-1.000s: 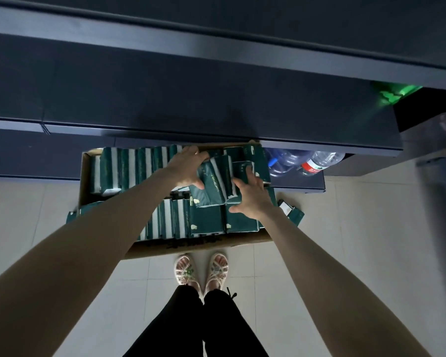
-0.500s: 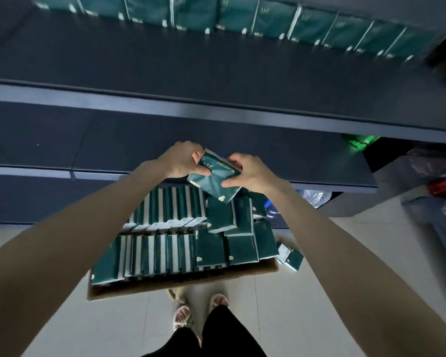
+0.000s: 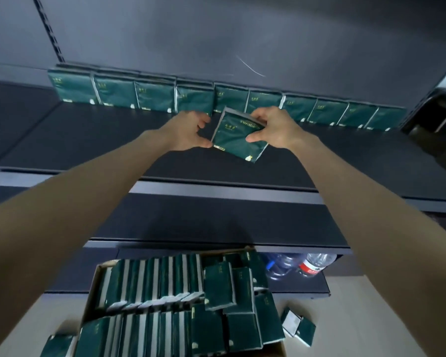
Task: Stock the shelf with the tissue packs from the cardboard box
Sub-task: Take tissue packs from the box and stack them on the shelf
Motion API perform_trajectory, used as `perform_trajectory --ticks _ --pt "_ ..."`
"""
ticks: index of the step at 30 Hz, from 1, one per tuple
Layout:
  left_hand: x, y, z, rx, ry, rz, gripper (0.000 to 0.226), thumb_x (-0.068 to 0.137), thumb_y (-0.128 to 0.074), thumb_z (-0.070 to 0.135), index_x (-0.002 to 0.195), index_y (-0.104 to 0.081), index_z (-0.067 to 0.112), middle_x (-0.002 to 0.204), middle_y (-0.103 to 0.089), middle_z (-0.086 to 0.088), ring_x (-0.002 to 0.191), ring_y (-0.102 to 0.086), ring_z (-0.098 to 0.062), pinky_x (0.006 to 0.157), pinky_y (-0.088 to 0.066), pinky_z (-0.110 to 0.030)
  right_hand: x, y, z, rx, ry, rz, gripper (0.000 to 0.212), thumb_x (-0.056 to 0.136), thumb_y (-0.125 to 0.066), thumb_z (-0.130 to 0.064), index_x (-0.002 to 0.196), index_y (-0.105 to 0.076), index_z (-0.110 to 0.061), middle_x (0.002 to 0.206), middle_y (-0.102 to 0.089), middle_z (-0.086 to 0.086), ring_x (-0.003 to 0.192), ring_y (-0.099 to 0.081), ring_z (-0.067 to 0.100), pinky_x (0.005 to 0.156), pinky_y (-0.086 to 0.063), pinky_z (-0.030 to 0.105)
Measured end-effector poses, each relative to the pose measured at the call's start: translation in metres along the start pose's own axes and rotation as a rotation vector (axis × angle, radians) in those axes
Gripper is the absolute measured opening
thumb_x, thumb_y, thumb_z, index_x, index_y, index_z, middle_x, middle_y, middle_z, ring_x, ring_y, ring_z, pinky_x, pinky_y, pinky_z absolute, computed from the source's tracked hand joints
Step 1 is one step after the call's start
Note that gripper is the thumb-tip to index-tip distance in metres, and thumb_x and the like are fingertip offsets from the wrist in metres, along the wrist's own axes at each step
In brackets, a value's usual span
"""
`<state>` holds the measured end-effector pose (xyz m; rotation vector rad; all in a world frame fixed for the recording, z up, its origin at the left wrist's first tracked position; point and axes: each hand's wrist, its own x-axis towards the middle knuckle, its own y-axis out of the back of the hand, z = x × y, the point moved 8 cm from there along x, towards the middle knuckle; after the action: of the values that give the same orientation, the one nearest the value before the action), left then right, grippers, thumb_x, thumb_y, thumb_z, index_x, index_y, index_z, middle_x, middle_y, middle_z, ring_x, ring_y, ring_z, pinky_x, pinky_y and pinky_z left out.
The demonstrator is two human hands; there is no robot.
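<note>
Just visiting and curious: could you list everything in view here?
shelf: one, dark grey, several tiers
shelved packs: about ten, dark green, row at its back
held pack: one, dark green, tilted over the shelf
cardboard box: one, brown, on floor
boxed packs: many, dark green, inside it
loose packs: about two, green, floor right of box
water bottles: at least two, clear, lowest tier
left hand: thumb touches held pack's corner
right hand: grips held pack
</note>
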<state>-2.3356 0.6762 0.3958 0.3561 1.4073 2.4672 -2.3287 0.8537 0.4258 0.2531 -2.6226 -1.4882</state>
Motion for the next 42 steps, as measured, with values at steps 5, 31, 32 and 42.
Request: perform_trajectory --ticks 5,31,32,42 --pt "0.072 0.015 -0.020 0.234 0.027 0.027 0.073 0.080 -0.074 0.027 0.141 -0.040 0.006 0.140 -0.044 -0.016 0.127 -0.043 -0.035 0.104 -0.039 -0.045 0.079 0.008 0.021 -0.071 -0.008 0.020 0.045 0.075 -0.079 -0.016 0.117 -0.062 -0.013 0.112 -0.064 0.005 0.103 -0.060 0.022 0.090 -0.044 0.028" --pt "0.218 -0.001 -0.098 0.503 0.050 0.091 0.086 0.086 -0.067 0.034 0.152 -0.015 0.015 0.159 -0.015 -0.003 0.146 -0.013 -0.019 0.118 -0.008 -0.034 0.250 -0.025 0.042 -0.442 0.128 0.187 0.067 0.074 -0.079 -0.017 0.131 -0.044 -0.016 0.134 -0.039 0.007 0.124 -0.037 0.029 0.101 -0.031 0.038" --pt "0.218 -0.001 -0.099 0.505 0.048 0.094 0.086 0.086 -0.067 0.034 0.152 -0.015 0.015 0.159 -0.015 -0.003 0.146 -0.013 -0.019 0.118 -0.008 -0.034 0.250 -0.027 0.041 -0.466 0.152 0.175 0.069 0.075 -0.077 -0.017 0.135 -0.042 -0.019 0.135 -0.040 0.006 0.124 -0.037 0.030 0.101 -0.030 0.038" --pt "0.219 -0.001 -0.096 0.510 0.070 0.048 0.086 0.085 -0.068 0.033 0.152 -0.016 0.014 0.159 -0.016 -0.004 0.146 -0.015 -0.021 0.117 -0.010 -0.035 0.249 -0.034 0.039 -0.569 0.149 0.105 0.062 0.084 -0.069 -0.018 0.140 -0.042 -0.026 0.135 -0.041 0.001 0.126 -0.034 0.029 0.103 -0.026 0.040"
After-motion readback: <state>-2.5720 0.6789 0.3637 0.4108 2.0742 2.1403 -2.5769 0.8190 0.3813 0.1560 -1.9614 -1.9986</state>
